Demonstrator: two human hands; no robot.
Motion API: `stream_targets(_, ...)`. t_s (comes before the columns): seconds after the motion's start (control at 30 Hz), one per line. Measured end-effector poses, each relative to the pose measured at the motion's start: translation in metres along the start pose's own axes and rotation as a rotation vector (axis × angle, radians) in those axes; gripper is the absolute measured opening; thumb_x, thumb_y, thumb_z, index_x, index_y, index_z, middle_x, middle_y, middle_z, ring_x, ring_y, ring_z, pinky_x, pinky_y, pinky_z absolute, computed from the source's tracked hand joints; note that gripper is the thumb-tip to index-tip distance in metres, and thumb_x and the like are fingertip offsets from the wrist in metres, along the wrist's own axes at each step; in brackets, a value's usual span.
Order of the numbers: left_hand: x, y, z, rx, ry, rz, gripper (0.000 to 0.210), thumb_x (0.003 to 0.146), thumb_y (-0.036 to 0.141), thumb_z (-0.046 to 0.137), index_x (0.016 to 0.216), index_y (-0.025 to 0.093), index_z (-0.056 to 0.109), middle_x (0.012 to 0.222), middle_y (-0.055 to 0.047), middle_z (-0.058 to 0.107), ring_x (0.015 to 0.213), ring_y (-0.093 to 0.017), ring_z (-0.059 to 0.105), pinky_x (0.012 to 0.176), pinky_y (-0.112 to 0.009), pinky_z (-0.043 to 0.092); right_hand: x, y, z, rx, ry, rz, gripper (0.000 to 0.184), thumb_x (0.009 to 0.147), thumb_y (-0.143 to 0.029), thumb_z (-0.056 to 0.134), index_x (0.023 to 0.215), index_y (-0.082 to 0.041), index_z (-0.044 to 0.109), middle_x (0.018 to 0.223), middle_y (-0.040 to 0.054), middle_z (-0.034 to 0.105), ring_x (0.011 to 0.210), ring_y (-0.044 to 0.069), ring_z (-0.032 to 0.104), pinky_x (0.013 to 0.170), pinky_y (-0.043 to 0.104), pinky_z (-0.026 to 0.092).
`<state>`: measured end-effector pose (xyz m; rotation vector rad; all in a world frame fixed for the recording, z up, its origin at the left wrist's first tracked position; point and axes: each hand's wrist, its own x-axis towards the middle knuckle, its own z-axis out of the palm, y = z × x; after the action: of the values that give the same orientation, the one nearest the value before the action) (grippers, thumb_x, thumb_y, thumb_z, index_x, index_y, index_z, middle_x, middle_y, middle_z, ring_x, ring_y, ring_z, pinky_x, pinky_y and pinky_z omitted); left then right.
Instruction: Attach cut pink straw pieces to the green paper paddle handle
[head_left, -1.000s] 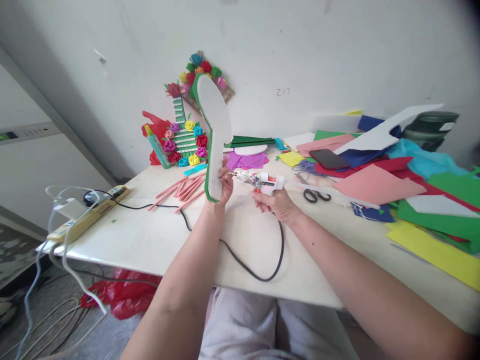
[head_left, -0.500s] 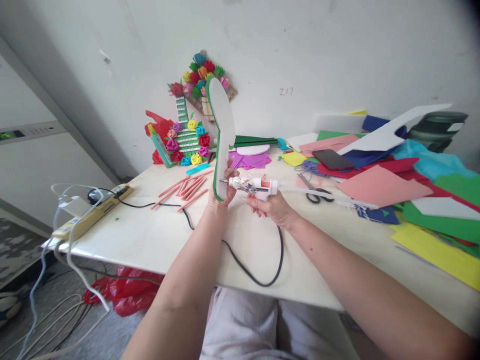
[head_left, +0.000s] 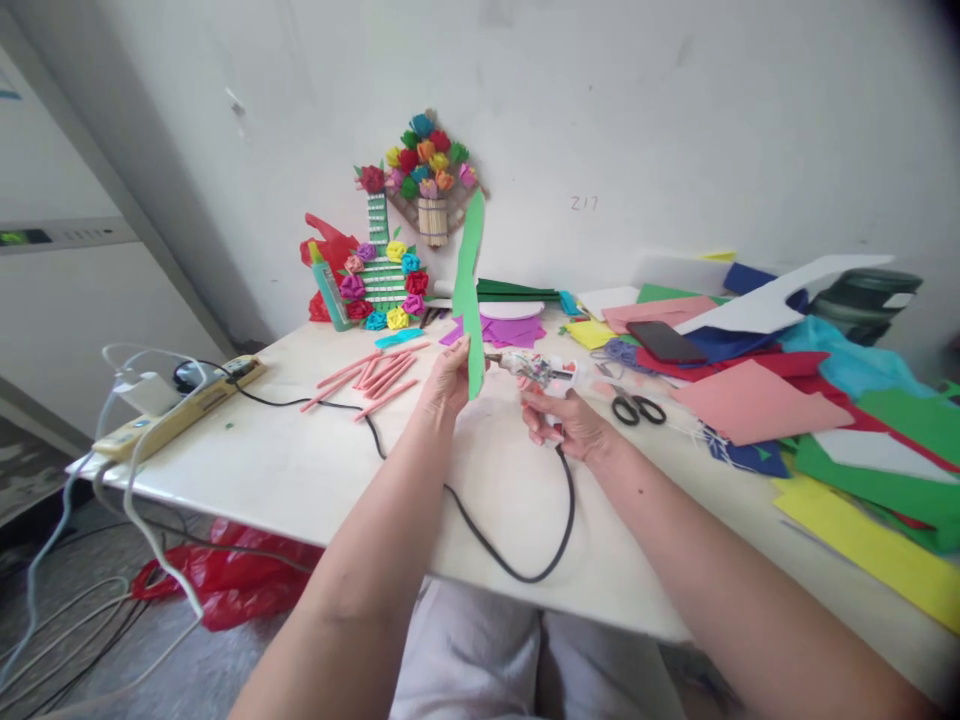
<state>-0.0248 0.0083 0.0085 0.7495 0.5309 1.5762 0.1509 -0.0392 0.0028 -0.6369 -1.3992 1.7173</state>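
My left hand (head_left: 448, 380) grips the lower end of a long, curvy foam cutout (head_left: 468, 290), held upright with its green face toward me. In my right hand (head_left: 559, 415) is a white hot glue gun (head_left: 536, 368), my fingers wrapped round its handle. The gun's metal nozzle points left and is at the cutout's lower edge; whether it touches is too small to tell. A black cord (head_left: 517, 575) loops from the handle over the table. Left of my left hand lie several pink rolled paper sticks (head_left: 379, 380).
A power strip (head_left: 180, 410) sits at the table's left edge. Paper-flower crafts (head_left: 386, 270) and a glue bottle (head_left: 330, 290) stand at the back. On the right are scissors (head_left: 636, 408), a phone (head_left: 664, 342) and piled coloured sheets (head_left: 765, 398).
My left hand has turned the cutout from its white face to its green face. The glue gun has shifted slightly right, still in my right hand.
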Motion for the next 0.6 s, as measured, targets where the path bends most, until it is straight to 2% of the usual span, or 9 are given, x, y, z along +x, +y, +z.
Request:
stream_targets(0.1, -0.001, 0.001, 0.002, 0.042, -0.007, 0.010, 0.007, 0.070, 0.017, 0.065, 0.075, 0.015, 0.060, 0.059, 0.002, 0.057, 0.051, -0.007, 0.053, 0.057, -0.019, 0.046, -0.002, -0.002, -0.010, 0.043, -0.075, 0.050, 0.025, 0.066, -0.038, 0.066, 0.066, -0.016, 0.052, 0.046, -0.0058, 0.053, 0.027, 0.002, 0.024, 0.038, 0.021, 0.035)
stream_targets(0.2, 0.000, 0.002, 0.003, 0.056, -0.064, 0.048, 0.011, 0.067, 0.018, 0.068, 0.071, 0.014, 0.059, 0.062, 0.001, 0.059, 0.053, -0.007, 0.055, 0.057, -0.019, 0.046, -0.002, -0.001, -0.016, 0.088, -0.115, 0.077, 0.023, 0.069, -0.038, 0.063, 0.071, -0.017, 0.055, 0.046, -0.0066, 0.052, 0.027, 0.001, 0.022, 0.039, 0.020, 0.034)
stream_targets(0.43, 0.002, 0.002, 0.002, 0.047, -0.175, 0.013, 0.021, 0.061, 0.022, 0.073, 0.075, 0.013, 0.060, 0.059, 0.002, 0.059, 0.049, -0.006, 0.054, 0.051, -0.018, 0.044, -0.001, 0.004, -0.024, 0.175, -0.181, 0.108, 0.018, 0.072, -0.036, 0.060, 0.073, -0.018, 0.056, 0.044, -0.0079, 0.049, 0.027, 0.001, 0.017, 0.038, 0.019, 0.031)
stream_targets(0.6, 0.005, -0.001, 0.001, 0.058, -0.211, 0.010, 0.022, 0.061, 0.022, 0.073, 0.075, 0.011, 0.061, 0.064, 0.000, 0.062, 0.052, -0.007, 0.057, 0.054, -0.018, 0.046, 0.003, 0.010, -0.031, 0.233, -0.277, 0.106, 0.018, 0.075, -0.036, 0.057, 0.075, -0.017, 0.057, 0.045, -0.0079, 0.050, 0.025, 0.000, 0.017, 0.036, 0.018, 0.032)
